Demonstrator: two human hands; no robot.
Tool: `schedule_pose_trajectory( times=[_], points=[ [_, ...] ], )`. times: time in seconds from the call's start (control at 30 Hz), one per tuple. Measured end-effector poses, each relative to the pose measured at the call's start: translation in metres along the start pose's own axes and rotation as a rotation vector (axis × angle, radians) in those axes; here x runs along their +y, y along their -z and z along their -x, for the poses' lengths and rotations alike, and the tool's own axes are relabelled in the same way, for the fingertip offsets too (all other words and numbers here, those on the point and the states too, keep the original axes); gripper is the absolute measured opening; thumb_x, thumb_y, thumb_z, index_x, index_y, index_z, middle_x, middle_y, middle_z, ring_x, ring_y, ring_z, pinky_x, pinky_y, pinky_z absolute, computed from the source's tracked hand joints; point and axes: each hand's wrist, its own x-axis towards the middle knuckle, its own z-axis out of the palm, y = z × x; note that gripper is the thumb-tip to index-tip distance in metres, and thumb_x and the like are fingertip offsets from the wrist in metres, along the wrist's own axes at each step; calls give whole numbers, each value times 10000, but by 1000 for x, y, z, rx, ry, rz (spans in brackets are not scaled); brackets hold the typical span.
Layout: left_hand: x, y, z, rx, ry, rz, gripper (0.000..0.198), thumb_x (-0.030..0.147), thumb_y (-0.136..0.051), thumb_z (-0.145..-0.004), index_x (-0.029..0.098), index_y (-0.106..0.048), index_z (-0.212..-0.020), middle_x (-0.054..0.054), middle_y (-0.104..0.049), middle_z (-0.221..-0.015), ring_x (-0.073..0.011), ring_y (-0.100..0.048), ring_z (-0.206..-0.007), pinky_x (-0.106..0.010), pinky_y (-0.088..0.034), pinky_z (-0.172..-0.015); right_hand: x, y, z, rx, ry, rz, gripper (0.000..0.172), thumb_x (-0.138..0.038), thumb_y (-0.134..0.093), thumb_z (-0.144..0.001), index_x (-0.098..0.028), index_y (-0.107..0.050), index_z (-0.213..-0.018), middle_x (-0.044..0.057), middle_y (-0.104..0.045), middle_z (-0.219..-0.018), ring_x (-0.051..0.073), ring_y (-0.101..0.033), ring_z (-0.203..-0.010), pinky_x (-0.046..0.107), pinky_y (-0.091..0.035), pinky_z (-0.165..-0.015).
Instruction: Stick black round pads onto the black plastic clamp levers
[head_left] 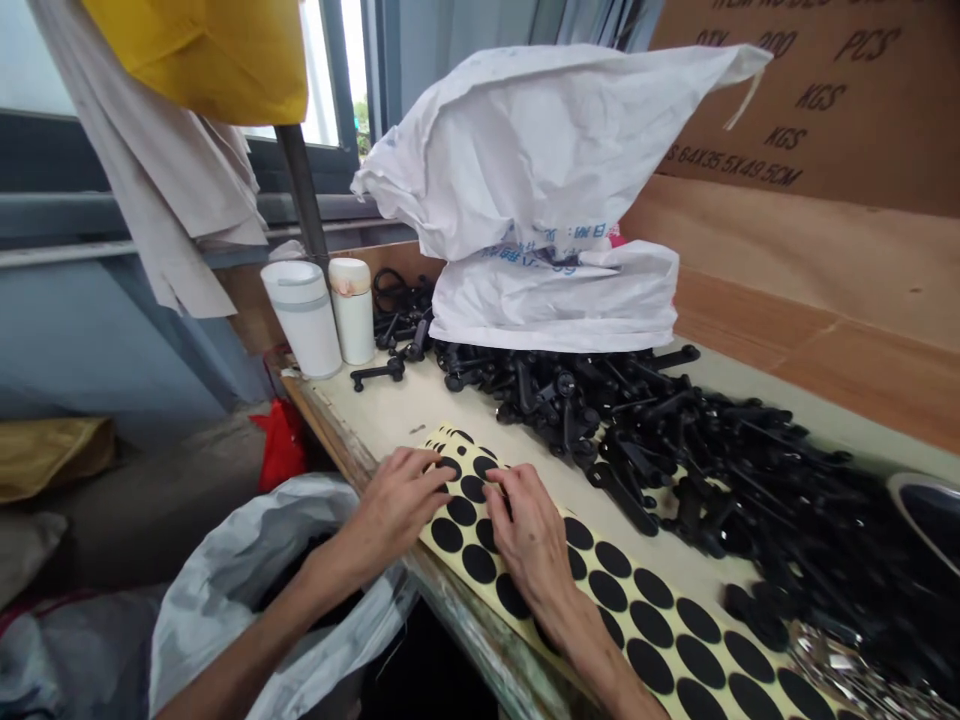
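A pale yellow sheet with rows of round black stickers [651,624] runs along the front edge of the worktable. My left hand [401,505] rests at its left edge near the far end, fingers stretched over the stickers, nothing visible in them. My right hand [529,540] lies across the same sheet, a short gap from the left. Its fingers are bent, with thumb and forefinger apart at one of the stickers. The undersides of the fingertips are hidden. Beyond the sheet spreads a large heap of black plastic arm-like parts [562,400].
A white woven sack [525,170] sits on the heap, with a cardboard box [810,110] behind. Two white drink bottles [304,325] stand at the far left corner. Shiny metal pieces [847,665] lie at right. An open white bag [217,580] hangs below the table's front edge.
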Motion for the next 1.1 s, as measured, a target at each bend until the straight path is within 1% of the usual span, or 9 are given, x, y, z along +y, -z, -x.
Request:
schedule_pose_trajectory(
  times=[0.1, 0.23, 0.33, 0.43, 0.57, 0.63, 0.83, 0.97, 1.1],
  points=[
    [-5, -21, -12, -21, -48, -26, 215, 176, -503, -906, 192, -607, -1094, -81, -609, -1095, -230, -516, -1021, -397, -464, -897, -8, -17, -11, 11, 20, 45, 166, -191, -495, -895, -193, -644, -967, 77, -582, -892, 236, -562, -816, 374, -421, -740],
    [-15, -18, -8, -4, -94, -20, 174, 184, -477, -927, 177, -600, -1050, -85, -599, -1088, -215, -512, -1005, -380, -466, -902, -16, -32, -18, 41, 13, 49, 144, -167, -507, -871, -199, -647, -882, 76, -598, -878, 248, -550, -838, 384, -390, -744],
    [-17, -16, -5, -40, -123, -68, 194, 192, -437, -945, 168, -606, -1036, -91, -595, -1084, -220, -509, -1002, -396, -461, -901, -18, -37, -21, 65, -18, -1, 111, -163, -529, -847, -210, -626, -820, 53, -599, -850, 227, -555, -830, 370, -394, -759],
    [-16, -17, -4, -69, -104, -93, 193, 192, -431, -945, 161, -594, -1045, -93, -585, -1082, -225, -498, -999, -404, -458, -894, -17, -38, -21, 68, -20, -90, 99, -147, -541, -824, -221, -586, -775, 19, -585, -823, 190, -564, -807, 326, -427, -753],
    [-14, -16, -4, -77, -88, -120, 209, 188, -426, -945, 161, -569, -1094, -96, -565, -1091, -232, -483, -996, -407, -452, -885, -15, -39, -19, 110, -38, -160, 108, -145, -500, -850, -210, -564, -908, 46, -541, -916, 180, -552, -811, 317, -462, -744],
    [-12, -13, -4, -93, -83, -137, 226, 196, -417, -950, 159, -558, -1123, -98, -560, -1070, -233, -479, -985, -404, -451, -871, -15, -40, -18, 112, -42, -167, 87, -169, -503, -864, -207, -572, -901, 54, -528, -903, 200, -540, -840, 350, -451, -776],
    [-11, -10, -5, -145, -73, -216, 166, 215, -449, -937, 178, -579, -1034, -81, -575, -1011, -244, -486, -932, -401, -433, -807, -18, -37, -22, 9, -26, -206, 105, -153, -534, -831, -216, -587, -766, 28, -553, -834, 198, -541, -841, 345, -416, -786],
    [-17, -11, -6, -120, -33, -133, 84, 177, -558, -865, 183, -568, -948, -57, -608, -965, -234, -515, -952, -378, -413, -851, -20, -33, -25, -51, -39, -227, 92, -154, -564, -785, -220, -604, -735, 23, -578, -832, 210, -535, -854, 356, -387, -796],
    [-20, -4, -10, -85, 70, -19, 273, 167, -627, -789, 196, -524, -1040, -45, -630, -954, -229, -543, -930, -352, -419, -822, -20, -29, -26, -86, -65, -298, 81, -161, -575, -747, -224, -607, -707, 24, -580, -849, 215, -537, -866, 366, -379, -818]
  ],
)
